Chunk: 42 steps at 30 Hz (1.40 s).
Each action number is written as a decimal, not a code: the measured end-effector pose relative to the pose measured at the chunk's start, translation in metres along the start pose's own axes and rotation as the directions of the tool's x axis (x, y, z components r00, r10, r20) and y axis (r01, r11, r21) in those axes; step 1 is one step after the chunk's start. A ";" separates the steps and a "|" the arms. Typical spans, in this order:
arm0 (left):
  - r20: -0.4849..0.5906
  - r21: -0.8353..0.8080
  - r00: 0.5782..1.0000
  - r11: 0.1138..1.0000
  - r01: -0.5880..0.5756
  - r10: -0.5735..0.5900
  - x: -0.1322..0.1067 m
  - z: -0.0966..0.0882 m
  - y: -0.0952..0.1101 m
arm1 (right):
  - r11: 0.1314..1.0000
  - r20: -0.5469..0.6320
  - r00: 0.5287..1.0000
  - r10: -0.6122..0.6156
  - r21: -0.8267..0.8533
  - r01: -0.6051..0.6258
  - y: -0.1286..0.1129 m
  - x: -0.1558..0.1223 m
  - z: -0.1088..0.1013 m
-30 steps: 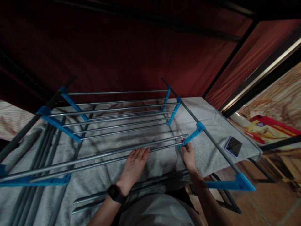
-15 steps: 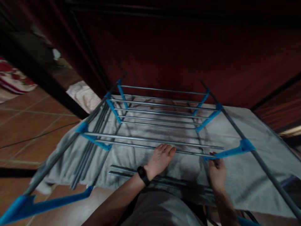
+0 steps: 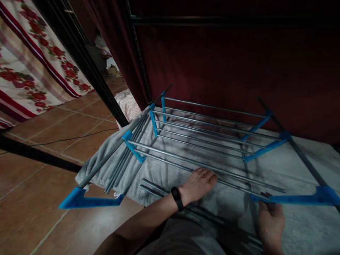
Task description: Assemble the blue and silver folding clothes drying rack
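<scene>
A frame of grey metal tubes with blue plastic brackets, like a laundry drying rack, stands before me. My left hand [image 3: 203, 181], with a black band on its wrist, curls over the lower front rod [image 3: 170, 163] near its middle. At that rod's right end, my right hand [image 3: 271, 217] pinches the tip of a blue bracket [image 3: 294, 200]; part of its grip is hidden. Just above runs another front rod [image 3: 172, 154]; its right end is loose, lying apart from the bracket. Its left end meets the left blue bracket [image 3: 135, 148].
A grey blanket [image 3: 186, 148] lies beneath the rack. Loose tubes [image 3: 152, 186] rest near my lap, and several more [image 3: 127, 152] lie at left. A dark red curtain [image 3: 212, 67] hangs behind. Black posts [image 3: 87, 63] and a tiled floor [image 3: 39, 198] are on the left.
My view has turned left, so the rack appears further right and more floral cloth shows. Both hands keep their places on the rod and bracket.
</scene>
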<state>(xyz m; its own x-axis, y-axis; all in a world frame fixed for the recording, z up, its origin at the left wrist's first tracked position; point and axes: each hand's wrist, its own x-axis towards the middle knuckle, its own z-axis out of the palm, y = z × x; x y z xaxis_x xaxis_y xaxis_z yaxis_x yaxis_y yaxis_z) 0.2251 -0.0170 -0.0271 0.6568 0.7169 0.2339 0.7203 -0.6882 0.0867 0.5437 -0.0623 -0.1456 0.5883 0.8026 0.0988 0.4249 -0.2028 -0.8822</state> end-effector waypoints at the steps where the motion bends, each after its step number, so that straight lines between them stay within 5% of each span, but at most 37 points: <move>1: -0.003 -0.013 1.000 1.000 0.009 -0.009 0.000 0.001 0.000 | 1.000 -0.012 1.000 0.013 0.011 -0.013 -0.006 0.000 0.001; 8: -0.004 -0.074 0.997 0.995 0.071 -0.072 -0.002 -0.001 -0.005 | 1.000 -0.060 0.998 0.008 0.031 -0.006 -0.034 0.003 0.009; 16: -0.057 -0.051 0.995 0.995 0.080 -0.083 0.011 -0.024 -0.006 | 0.998 -0.100 0.994 -0.032 0.054 0.038 -0.055 0.001 0.008; 24: -0.068 -0.038 0.993 0.995 0.089 -0.091 0.009 -0.022 -0.006 | 0.993 -0.207 0.977 -0.055 0.095 0.076 -0.088 -0.002 0.004; 42: -0.141 -0.022 0.989 0.999 0.050 -0.053 0.012 -0.027 -0.006 | 0.989 -0.167 0.985 -0.052 0.129 0.075 -0.078 0.004 0.004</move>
<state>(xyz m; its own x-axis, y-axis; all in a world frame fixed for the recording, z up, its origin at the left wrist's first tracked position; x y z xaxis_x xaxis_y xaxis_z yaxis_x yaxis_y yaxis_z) 0.2223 -0.0069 0.0018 0.5797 0.7293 0.3635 0.7474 -0.6536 0.1193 0.5106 -0.0410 -0.0785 0.6719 0.7070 0.2206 0.3755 -0.0684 -0.9243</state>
